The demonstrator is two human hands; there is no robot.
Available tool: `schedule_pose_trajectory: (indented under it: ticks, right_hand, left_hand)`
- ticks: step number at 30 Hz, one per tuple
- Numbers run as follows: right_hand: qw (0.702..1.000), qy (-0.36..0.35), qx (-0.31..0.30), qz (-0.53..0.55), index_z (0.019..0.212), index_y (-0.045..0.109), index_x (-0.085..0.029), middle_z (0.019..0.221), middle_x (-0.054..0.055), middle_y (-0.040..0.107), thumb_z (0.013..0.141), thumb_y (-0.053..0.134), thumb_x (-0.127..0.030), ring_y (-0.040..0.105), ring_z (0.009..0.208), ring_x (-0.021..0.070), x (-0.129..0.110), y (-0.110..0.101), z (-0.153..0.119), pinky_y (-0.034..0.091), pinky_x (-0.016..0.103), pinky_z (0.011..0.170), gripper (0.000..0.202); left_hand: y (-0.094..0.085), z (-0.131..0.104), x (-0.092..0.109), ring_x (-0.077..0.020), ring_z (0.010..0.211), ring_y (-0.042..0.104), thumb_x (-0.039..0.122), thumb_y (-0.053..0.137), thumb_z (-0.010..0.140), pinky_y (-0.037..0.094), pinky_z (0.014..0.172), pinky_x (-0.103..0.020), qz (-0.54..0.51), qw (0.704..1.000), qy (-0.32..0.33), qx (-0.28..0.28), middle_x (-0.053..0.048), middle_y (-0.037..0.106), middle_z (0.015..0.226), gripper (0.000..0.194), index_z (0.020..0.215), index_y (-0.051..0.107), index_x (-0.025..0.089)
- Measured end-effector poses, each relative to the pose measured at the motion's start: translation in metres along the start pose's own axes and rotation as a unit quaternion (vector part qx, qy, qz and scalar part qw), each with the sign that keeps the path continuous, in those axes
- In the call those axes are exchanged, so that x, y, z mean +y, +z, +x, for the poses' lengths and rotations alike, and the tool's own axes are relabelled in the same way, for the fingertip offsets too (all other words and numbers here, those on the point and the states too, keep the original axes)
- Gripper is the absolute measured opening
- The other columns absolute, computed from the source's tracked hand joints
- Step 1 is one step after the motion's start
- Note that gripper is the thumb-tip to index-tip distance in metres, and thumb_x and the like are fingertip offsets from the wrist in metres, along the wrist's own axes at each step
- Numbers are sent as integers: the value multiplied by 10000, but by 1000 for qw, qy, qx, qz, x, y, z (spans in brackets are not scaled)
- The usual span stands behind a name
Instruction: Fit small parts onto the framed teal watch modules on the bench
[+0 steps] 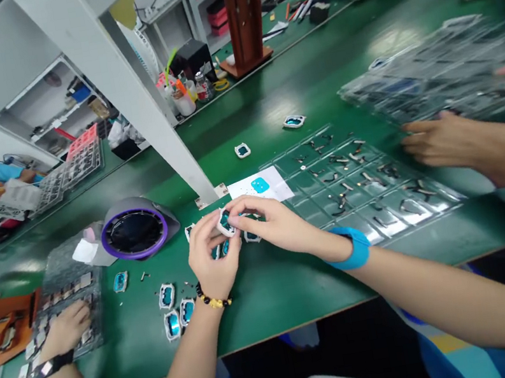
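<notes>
My left hand [209, 251], with a bead bracelet at the wrist, and my right hand [270, 221], with a blue wristband, meet over the green bench. Together they pinch one small white-framed part with a teal centre [225, 220]. Several more of these teal parts [174, 308] lie on the bench just left of and under my hands. A clear plastic tray [363, 186] holding small metal clips sits right of my right hand.
A purple-rimmed round device [136, 232] stands left of a grey post [146, 103]. A white card [262, 186] lies behind my hands. One co-worker's hand [65, 330] rests on a parts tray at left; another's hand [443, 141] touches stacked clear trays [445, 69] at right.
</notes>
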State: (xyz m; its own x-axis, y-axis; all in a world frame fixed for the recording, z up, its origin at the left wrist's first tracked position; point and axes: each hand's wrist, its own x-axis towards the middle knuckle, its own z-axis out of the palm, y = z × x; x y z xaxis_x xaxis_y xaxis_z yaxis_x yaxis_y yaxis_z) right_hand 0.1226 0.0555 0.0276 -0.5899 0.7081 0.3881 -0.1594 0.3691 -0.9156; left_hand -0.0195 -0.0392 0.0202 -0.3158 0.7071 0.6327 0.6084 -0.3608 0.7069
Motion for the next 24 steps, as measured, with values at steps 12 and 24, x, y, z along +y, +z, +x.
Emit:
schedule_pose_trajectory:
  ticks: [12,24]
  right_hand:
    - [958,-173,87,-211,866,660,-210,1314,106,620,907,656,-120,520,1322,282,-10,-1,-4,453,533,1114,100]
    - [960,-157,89,-216,829,665,-193,1241,96,656,924,636,-111,523,1293,291,-8,4,-5,409,553,1167,129]
  left_hand:
    - [13,-4,3,-272,1219,704,281,786,893,645,931,-338,-155,980,-124,-20,-195,648,1395,374,1164,539,208]
    - [20,-10,-4,-267,1369,596,223,740,934,610,986,-327,-146,986,-84,-6,-184,587,1471,343,1195,518,221]
